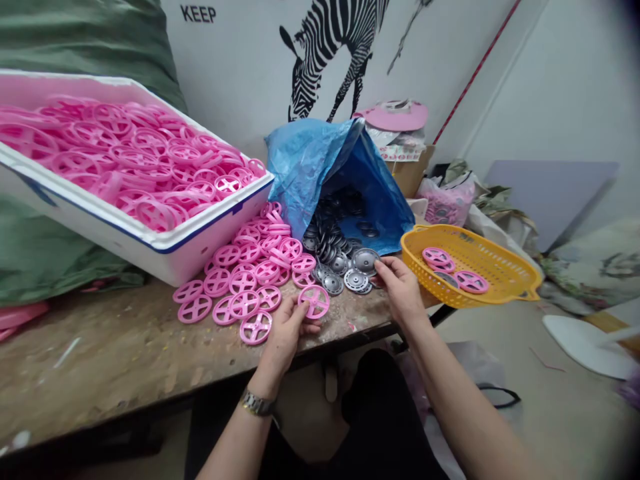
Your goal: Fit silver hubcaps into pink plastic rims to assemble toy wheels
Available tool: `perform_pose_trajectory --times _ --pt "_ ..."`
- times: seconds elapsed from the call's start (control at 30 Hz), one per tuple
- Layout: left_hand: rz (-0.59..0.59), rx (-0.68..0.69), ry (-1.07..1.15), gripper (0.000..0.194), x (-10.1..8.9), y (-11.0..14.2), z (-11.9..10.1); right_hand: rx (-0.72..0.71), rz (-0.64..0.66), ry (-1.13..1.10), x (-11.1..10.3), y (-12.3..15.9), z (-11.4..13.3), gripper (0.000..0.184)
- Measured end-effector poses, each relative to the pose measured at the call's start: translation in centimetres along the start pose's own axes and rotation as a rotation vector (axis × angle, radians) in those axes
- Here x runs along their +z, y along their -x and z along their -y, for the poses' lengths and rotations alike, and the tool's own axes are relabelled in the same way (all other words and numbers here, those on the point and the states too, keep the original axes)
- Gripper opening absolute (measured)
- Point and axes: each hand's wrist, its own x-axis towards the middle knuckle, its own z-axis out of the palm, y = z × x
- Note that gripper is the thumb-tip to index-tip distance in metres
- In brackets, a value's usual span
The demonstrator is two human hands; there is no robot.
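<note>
Past forearms (450, 387), a pink spoked wheel (315, 302) is pinched between thumb and fingers by the left hand (284, 331), a gray hubcap (366, 261) by the right hand (403, 293), below lettered "KEEP" (198, 13).

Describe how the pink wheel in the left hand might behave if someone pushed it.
The pink wheel is probably light, since its spokes leave wide openings. It looks fairly stiff, appearing round and unbent in the left hand. Stood on its circular rim, it would likely roll.
</note>
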Motion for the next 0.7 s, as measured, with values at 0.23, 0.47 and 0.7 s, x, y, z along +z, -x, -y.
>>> perform_pose_trajectory --times 0.23,0.47,0.7 --pt "0.013 -0.048 0.005 0.041 0.5 1.1 -0.7 0.197 0.19 -0.047 1.2 4.1 1.3 0.046" --pt "0.066 0.036 -0.149 0.036 0.9 2.1 -0.6 0.364 0.221 -0.154 1.1 6.3 1.0 0.044" --pt "0.073 0.891 -0.895 0.022 -0.4 2.5 -0.3 0.636 0.166 -0.377 0.6 7.6 2.3 0.047"
